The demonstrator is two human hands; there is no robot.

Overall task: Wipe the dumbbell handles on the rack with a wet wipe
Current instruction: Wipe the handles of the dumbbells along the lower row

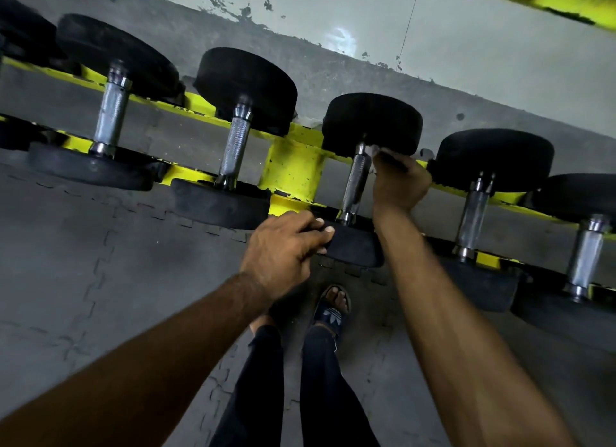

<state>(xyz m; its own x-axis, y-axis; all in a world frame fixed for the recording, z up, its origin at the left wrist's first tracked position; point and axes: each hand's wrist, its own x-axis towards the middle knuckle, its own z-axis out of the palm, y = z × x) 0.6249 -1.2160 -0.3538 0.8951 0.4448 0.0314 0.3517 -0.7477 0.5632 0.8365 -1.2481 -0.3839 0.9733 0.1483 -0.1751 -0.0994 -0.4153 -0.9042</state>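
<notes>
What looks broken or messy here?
Nothing is broken. The wall has paint flaking in dark patches behind the dumbbells, and the yellow rack has black chips on its post. The dumbbells sit straight in their places.

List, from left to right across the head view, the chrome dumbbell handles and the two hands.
first handle → second handle → left hand, gripping a black weight → third handle → right hand, holding the wipe → fourth handle → fifth handle
</notes>
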